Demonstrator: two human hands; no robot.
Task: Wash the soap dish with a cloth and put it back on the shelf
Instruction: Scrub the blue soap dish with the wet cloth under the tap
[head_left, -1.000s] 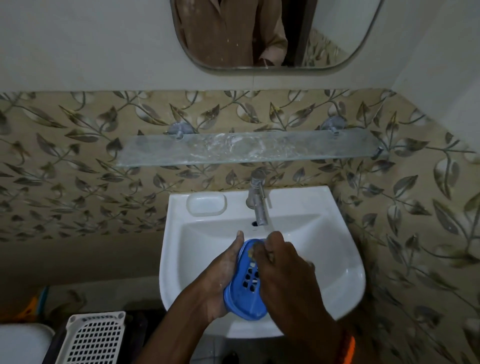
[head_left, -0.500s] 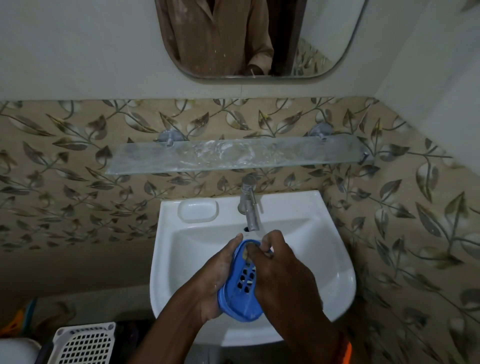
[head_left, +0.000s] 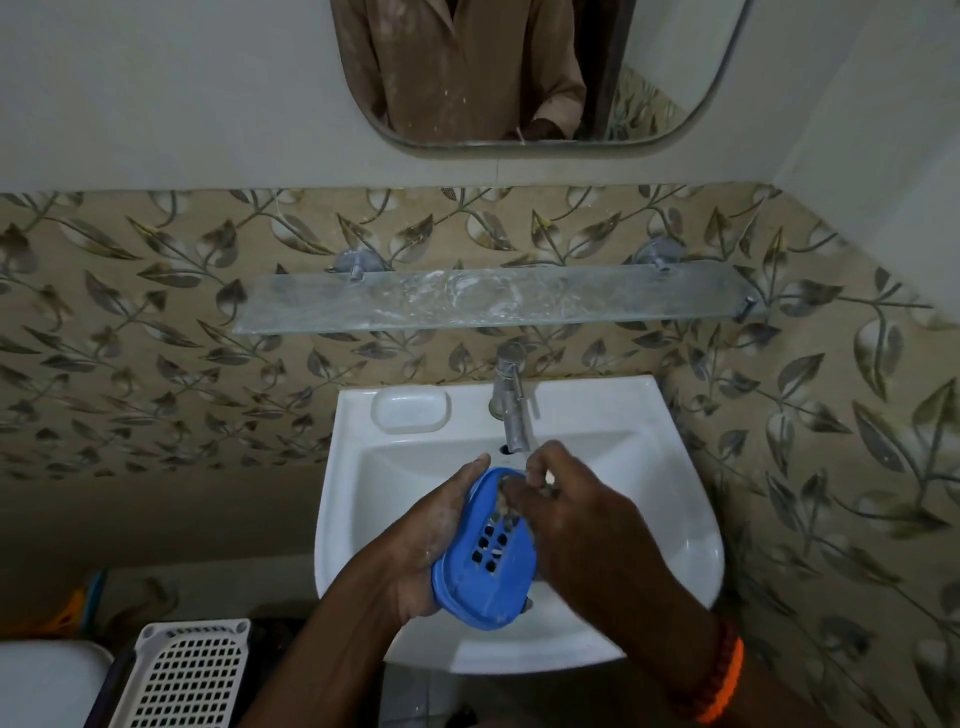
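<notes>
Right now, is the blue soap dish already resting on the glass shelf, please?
No, the soap dish is held over the sink by the left hand, below the shelf.

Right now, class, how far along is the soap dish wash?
Done: the blue soap dish is off the glass shelf and over the sink. In hand: the left hand grips it while the right hand rubs its far end. Left: finishing, then returning it to the shelf.
</notes>
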